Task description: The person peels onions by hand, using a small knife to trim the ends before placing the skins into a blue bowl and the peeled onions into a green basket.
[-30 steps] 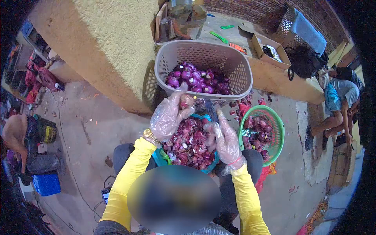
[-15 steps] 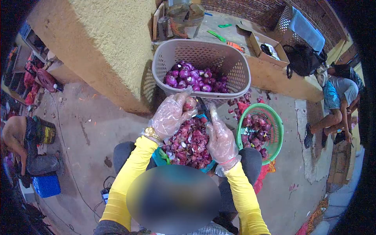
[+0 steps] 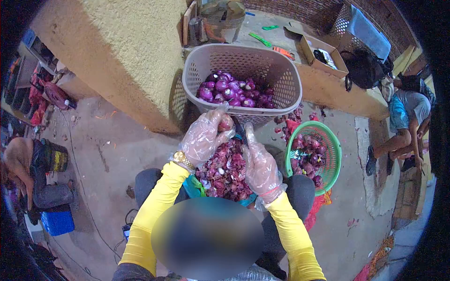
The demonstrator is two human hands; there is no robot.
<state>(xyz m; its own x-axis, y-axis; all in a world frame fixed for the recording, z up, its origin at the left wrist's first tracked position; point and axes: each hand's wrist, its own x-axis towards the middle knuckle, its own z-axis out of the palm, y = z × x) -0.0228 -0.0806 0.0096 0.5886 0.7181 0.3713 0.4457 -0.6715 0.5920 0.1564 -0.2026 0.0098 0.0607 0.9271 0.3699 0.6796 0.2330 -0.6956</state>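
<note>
My left hand (image 3: pixel 202 139), in a clear plastic glove, is closed around a red onion (image 3: pixel 225 123). My right hand (image 3: pixel 262 169), also gloved, grips a dark-bladed knife (image 3: pixel 238 127), its blade close beside the onion. Its handle is mostly hidden by the fingers. Below both hands, between my knees, a heap of purple onion skins (image 3: pixel 224 171) fills a blue-green container whose edges show only in part. Just beyond my hands, peeled onions (image 3: pixel 229 91) lie in a grey perforated basket (image 3: pixel 243 60).
To the right stands a green basket (image 3: pixel 336 161) with unpeeled onions (image 3: pixel 310 157). Loose skins lie on the floor around it. A cardboard box (image 3: pixel 323 56) and green knives rest on the ledge behind. Other people sit at far left and far right; a blue box (image 3: pixel 57 222) stands at left.
My right hand and the knife have shifted slightly left, closer to the onion. The left hand keeps its hold with little movement. The camera view has shifted slightly.
</note>
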